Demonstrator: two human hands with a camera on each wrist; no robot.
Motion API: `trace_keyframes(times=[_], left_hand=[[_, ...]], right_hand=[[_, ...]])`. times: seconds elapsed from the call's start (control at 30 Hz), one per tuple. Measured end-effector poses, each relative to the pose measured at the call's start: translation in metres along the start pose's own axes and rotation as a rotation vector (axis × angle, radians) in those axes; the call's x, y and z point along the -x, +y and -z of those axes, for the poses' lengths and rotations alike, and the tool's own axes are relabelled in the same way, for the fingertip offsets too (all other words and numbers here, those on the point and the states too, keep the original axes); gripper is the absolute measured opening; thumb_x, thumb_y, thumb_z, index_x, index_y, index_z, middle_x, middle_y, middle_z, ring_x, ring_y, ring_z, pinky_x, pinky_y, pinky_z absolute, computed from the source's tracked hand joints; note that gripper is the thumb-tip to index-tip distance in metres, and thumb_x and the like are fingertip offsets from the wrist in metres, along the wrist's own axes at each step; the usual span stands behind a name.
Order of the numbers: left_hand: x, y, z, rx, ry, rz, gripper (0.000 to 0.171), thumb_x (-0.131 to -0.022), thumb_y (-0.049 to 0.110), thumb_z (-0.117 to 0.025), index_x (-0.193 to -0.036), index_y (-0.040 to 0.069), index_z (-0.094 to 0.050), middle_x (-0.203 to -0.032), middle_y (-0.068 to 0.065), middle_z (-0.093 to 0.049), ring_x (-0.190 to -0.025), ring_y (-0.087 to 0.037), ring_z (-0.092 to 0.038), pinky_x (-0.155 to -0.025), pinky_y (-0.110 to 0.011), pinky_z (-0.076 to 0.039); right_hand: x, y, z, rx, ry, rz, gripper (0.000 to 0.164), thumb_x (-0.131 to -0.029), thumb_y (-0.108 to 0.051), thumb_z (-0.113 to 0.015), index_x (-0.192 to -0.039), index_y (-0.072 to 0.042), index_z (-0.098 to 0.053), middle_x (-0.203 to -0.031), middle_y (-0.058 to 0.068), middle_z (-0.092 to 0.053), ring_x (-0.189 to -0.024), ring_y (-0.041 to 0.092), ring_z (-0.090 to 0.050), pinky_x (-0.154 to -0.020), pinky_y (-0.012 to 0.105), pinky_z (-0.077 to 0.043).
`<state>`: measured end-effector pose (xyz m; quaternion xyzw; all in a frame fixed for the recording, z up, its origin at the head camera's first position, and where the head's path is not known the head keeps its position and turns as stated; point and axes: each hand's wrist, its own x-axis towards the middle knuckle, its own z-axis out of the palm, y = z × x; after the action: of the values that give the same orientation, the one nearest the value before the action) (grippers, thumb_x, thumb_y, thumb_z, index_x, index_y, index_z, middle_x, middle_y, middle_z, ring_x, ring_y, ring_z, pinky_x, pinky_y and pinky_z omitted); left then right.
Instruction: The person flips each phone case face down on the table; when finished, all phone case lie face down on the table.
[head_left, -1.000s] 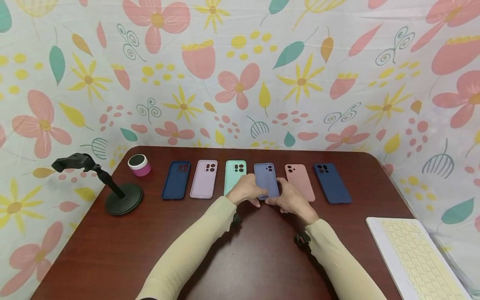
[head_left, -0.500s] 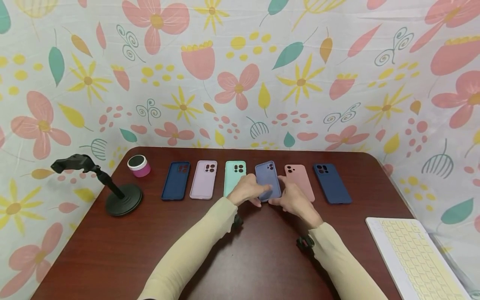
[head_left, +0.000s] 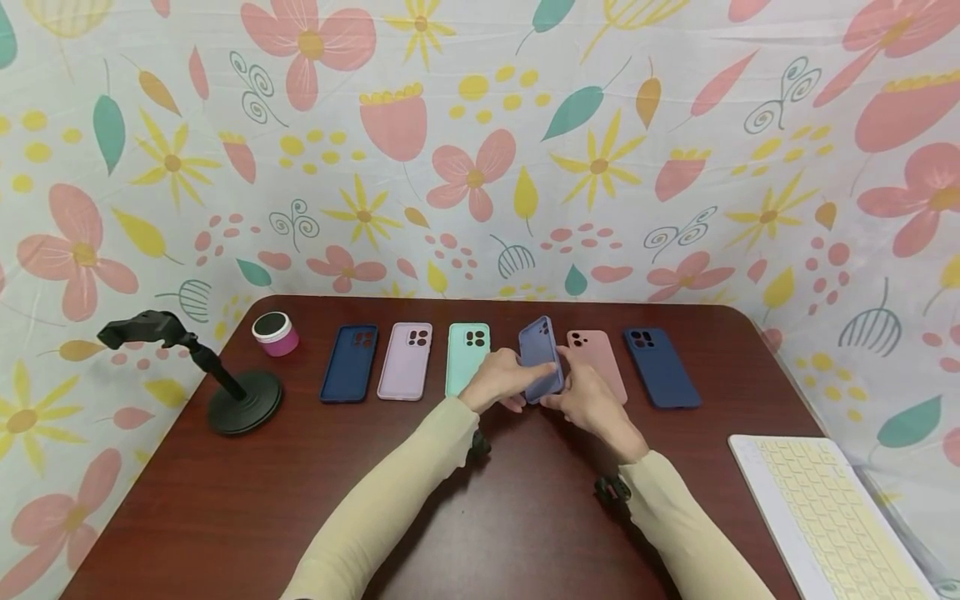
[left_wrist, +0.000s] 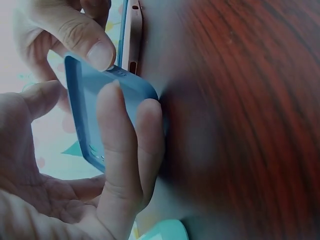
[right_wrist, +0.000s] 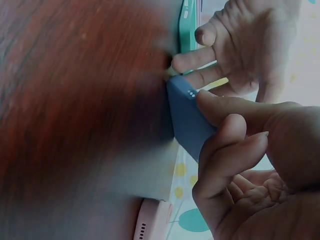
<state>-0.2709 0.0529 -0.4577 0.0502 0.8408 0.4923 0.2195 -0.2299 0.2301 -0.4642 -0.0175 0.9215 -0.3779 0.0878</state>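
A periwinkle phone case [head_left: 534,346] is tipped up from the tabletop in the head view. Its hollow side faces my left hand [head_left: 495,379], while the right wrist view shows its smooth back [right_wrist: 186,120]. My right hand [head_left: 588,396] pinches the case, its thumb [left_wrist: 87,42] on the short near edge. The left thumb reaches across the hollow side to the raised edge. Two straight left fingers [left_wrist: 120,135] stand in front of the case. A mint phone case [head_left: 467,354] lies by the left hand and a pink phone case [head_left: 600,358] by the right.
A lilac phone case [head_left: 405,362] and a navy one [head_left: 348,367] lie farther left; another blue case [head_left: 663,371] lies right. A pink jar [head_left: 276,337] and a black stand [head_left: 243,404] occupy the table's left side. A white keyboard [head_left: 825,500] is front right.
The periwinkle phone case has gone from lying almost flat to tipped up, its raised edge toward the right. Both hands have moved slightly right with it; the other phone cases lie as before.
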Motion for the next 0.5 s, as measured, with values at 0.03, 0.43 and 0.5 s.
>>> trace_keyframes(times=[0.03,0.43,0.5], left_hand=[[0.000,0.000,0.000,0.002,0.000,-0.001,0.053,-0.094,0.056,-0.081,-0.094,0.004,-0.070,-0.074,-0.013,-0.072,-0.048,-0.016,-0.066,-0.053,-0.034,-0.064],[-0.001,0.001,0.000,0.025,-0.016,-0.012,0.055,-0.092,0.059,-0.081,-0.094,0.004,-0.073,-0.075,-0.010,-0.073,-0.054,-0.018,-0.069,-0.054,-0.033,-0.064],[-0.001,0.001,0.002,0.061,-0.040,-0.007,0.054,-0.092,0.057,-0.081,-0.096,0.004,-0.074,-0.077,-0.010,-0.074,-0.057,-0.018,-0.070,-0.055,-0.032,-0.064]], right_hand=[[0.000,0.000,-0.001,-0.001,0.004,0.005,0.098,-0.092,-0.013,-0.087,-0.168,0.001,-0.027,-0.076,0.012,-0.065,-0.056,0.022,-0.064,-0.055,0.031,-0.049],[0.011,-0.020,-0.005,-0.031,0.029,0.022,0.095,-0.095,-0.006,-0.083,-0.169,-0.001,-0.024,-0.088,0.014,-0.066,-0.058,0.016,-0.064,-0.062,0.031,-0.055],[0.011,-0.020,-0.004,-0.043,0.025,0.020,0.095,-0.095,-0.005,-0.083,-0.169,-0.001,-0.024,-0.084,0.011,-0.063,-0.058,0.017,-0.064,-0.061,0.032,-0.054]])
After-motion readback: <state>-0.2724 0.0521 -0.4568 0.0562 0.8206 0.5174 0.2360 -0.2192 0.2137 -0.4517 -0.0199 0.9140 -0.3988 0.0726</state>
